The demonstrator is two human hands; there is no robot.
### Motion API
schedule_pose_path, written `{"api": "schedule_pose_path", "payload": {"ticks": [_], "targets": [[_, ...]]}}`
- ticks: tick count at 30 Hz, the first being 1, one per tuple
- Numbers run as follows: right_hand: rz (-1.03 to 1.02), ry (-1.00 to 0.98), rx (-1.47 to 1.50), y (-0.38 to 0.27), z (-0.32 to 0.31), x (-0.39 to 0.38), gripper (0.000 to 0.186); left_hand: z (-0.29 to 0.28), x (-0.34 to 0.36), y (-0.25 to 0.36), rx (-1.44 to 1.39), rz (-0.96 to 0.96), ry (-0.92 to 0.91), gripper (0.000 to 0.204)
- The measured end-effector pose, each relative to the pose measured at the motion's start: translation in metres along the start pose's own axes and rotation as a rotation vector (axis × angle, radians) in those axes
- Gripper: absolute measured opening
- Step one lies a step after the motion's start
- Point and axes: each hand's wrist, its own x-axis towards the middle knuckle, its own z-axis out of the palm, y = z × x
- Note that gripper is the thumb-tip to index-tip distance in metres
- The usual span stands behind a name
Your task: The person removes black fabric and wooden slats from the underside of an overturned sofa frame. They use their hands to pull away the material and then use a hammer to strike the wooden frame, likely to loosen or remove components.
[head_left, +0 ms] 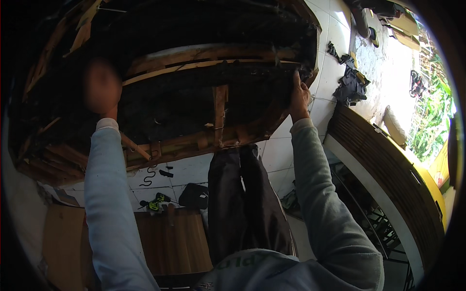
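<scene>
A large wooden furniture frame (221,109), lined with dark cloth, spreads out in front of me, its slats and rails exposed. My right hand (300,100) is closed around the frame's right edge, with the thumb pointing up along it near the dark cloth. Over the left part of the frame is my left hand (103,89). It is blurred, so its fingers and anything they hold cannot be made out. Loose-ended wood strips (136,146) stick out below it.
Behind the frame's near edge, a green-and-black cordless drill (156,202) and a black case (194,195) are by a brown wooden panel (172,237). A wavy black spring (149,175) lies on white tiles. Dark bundles (352,85) and another person's leg (361,22) are at right.
</scene>
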Motion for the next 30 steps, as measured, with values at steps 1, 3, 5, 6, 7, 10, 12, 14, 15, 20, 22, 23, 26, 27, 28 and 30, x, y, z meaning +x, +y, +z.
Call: {"api": "schedule_pose_path", "payload": {"ticks": [1,3,5,6,7,10,12,14,15,20,22,23,26,27,28,30], "targets": [[-0.072,0.013,-0.136,0.002,-0.006,0.001,0.066,0.000,0.002,-0.002,0.008,0.013,0.005,0.026],[-0.219,0.021,-0.417,-0.015,-0.011,-0.011,0.063,-0.002,-0.001,-0.008,0.030,0.017,0.010,0.026],[-0.119,-0.063,-0.165,-0.016,-0.014,-0.011,0.057,-0.001,0.000,-0.006,0.026,0.027,0.010,0.026],[-0.071,-0.100,-0.037,-0.016,-0.015,-0.010,0.054,0.001,0.001,-0.005,0.012,0.033,0.010,0.026],[-0.158,-0.082,-0.189,-0.016,-0.017,-0.011,0.047,0.003,0.002,-0.004,-0.004,0.039,0.011,0.026],[-0.538,-0.201,-0.645,-0.018,0.006,-0.049,0.029,0.001,0.002,-0.008,-0.008,0.045,0.004,0.025],[-1.047,-0.428,-0.848,-0.034,0.039,-0.123,0.020,-0.004,0.003,-0.008,0.014,0.041,0.012,0.025],[-0.666,-0.909,-1.079,-0.022,0.066,-0.241,0.021,0.001,0.000,-0.008,0.037,0.045,-0.008,0.025],[-0.649,-1.000,-0.861,-0.002,0.068,-0.274,0.023,0.004,0.000,-0.004,0.017,0.046,-0.018,0.024],[-0.833,-0.437,-0.674,0.005,0.043,-0.178,0.036,0.002,-0.001,-0.006,-0.041,0.002,-0.002,0.023],[-1.047,0.033,-0.653,-0.014,0.025,-0.087,0.039,0.001,-0.001,-0.005,-0.032,0.005,0.000,0.023],[-1.047,0.079,-0.670,-0.040,0.017,-0.059,0.046,-0.002,-0.002,-0.011,-0.016,0.000,-0.001,0.023],[-1.086,0.038,-0.713,-0.075,-0.007,-0.011,0.030,0.003,0.001,-0.009,-0.024,-0.004,0.020,0.025],[-1.070,-0.066,-0.744,-0.070,-0.019,0.004,0.025,0.004,0.002,-0.007,-0.024,-0.009,0.024,0.025],[-1.047,-0.177,-0.776,-0.065,-0.024,0.013,0.021,0.006,0.001,-0.006,-0.020,-0.016,0.025,0.026],[-1.054,-0.161,-0.805,-0.059,-0.020,0.009,0.014,0.004,0.000,-0.005,-0.011,-0.029,0.003,0.025]]}}
